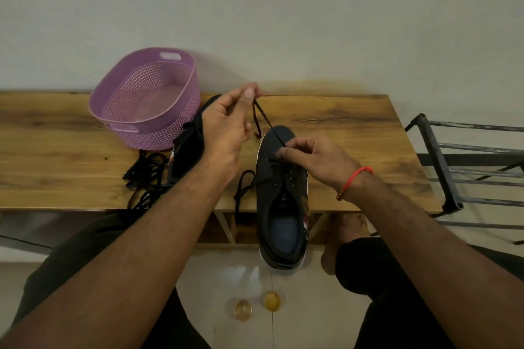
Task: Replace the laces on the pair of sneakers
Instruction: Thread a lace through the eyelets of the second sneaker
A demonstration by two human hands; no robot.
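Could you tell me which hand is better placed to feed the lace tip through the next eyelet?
Probably the left hand: it pinches the dark shoelace near its free end, while the right hand pinches it at the eyelets of the dark canvas sneaker.

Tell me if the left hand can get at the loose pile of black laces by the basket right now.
Probably not yet: the left hand pinches the lace being threaded. Once it lets go, the loose laces lie uncovered on the table.

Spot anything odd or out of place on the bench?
Yes: the sneaker being laced overhangs the table's near edge, heel off the wood. The purple basket sits tilted, leaning toward the other sneaker. Loose black laces lie tangled at the table edge.
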